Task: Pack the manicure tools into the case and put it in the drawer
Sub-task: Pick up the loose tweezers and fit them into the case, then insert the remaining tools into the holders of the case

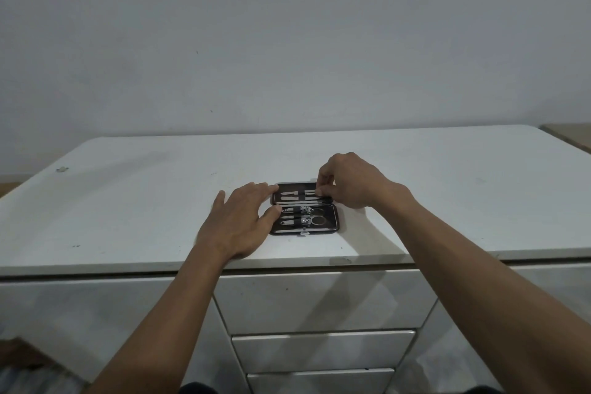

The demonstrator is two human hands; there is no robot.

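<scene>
White-topped dresser against a plain pale wall, three shut drawers stacked at centre front below the top. Right hand: thumb and forefinger pinched narrow at the far right corner of the open case, seemingly on the end of a slim tool being seated in the far half; the tool itself is too small to be identified, so what is gripped cannot be told for certain. Left hand: spread flat, nothing held, fingertips laid against the case's left edge, apparently as a brace. Case: dark, hinged, opened flat near the front edge of the top, between the two hands. Far half: slim metal tools lying side by side under a band. Near half: two nail clippers and a pair of scissors. For the step in hand, the tool is best slid along its length under the band until fully lodged, with the case kept pinned so it is not pushed sideways; each piece should be checked flat before the lid is closed. Drawer stage judged not yet begun.
</scene>
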